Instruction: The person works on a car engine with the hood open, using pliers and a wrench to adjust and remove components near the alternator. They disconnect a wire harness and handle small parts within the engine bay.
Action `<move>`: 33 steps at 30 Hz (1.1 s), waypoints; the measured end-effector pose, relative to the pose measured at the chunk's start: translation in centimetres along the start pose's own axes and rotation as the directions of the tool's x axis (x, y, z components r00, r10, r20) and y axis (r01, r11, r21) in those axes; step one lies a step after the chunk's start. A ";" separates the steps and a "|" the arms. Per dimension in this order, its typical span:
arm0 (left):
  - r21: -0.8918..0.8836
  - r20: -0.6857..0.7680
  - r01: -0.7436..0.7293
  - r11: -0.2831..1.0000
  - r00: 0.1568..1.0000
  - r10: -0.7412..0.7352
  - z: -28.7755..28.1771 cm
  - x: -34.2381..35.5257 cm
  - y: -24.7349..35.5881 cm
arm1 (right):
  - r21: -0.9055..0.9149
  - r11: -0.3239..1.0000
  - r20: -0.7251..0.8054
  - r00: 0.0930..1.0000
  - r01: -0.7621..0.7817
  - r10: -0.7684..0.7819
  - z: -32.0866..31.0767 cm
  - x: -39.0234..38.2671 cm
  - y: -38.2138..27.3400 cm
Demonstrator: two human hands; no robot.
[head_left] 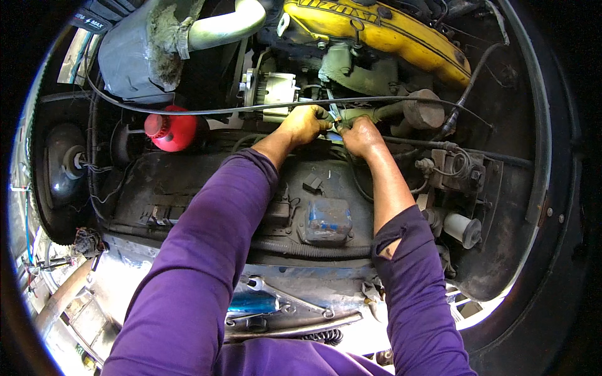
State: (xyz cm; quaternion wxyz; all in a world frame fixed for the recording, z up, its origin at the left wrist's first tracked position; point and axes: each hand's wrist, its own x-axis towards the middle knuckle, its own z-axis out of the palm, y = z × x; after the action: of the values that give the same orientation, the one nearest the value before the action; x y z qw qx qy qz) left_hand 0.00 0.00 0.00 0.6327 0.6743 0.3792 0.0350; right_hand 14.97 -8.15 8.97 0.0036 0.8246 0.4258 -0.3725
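Note:
Both my arms, in purple sleeves, reach forward into an engine bay. My left hand (pixel 306 124) is closed, its fingertips pinching beside a thin, shiny metal piece (pixel 333 108) that stands between the hands. My right hand (pixel 362 136) is closed close by, fingers curled at the lower end of the same piece. What each hand grips is too small and partly hidden to name. Just left of them sits a silver alternator (pixel 278 91). A black cable (pixel 251 105) crosses above the hands, and a yellow engine cover (pixel 382 34) lies beyond.
A grey air filter housing (pixel 135 62) with a pale intake pipe (pixel 227 28) and a red round-bodied horn (pixel 175 128) stand at left. A blue-topped box (pixel 327 219) sits under my forearms. Combination wrenches (pixel 295 294) and a blue can (pixel 254 302) lie at the near edge.

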 end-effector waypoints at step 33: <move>-0.052 -0.023 -0.033 0.998 0.999 0.031 0.1 -0.4 0.8 | 0.110 0.991 0.051 0.996 0.071 -0.077 0.9 1.1 2.1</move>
State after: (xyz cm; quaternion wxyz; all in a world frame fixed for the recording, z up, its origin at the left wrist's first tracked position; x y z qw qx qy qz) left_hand 0.16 -0.22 0.83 0.6452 0.6630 0.3743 0.0626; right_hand 16.25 -9.05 7.00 -0.0430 0.7966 0.4349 -0.4176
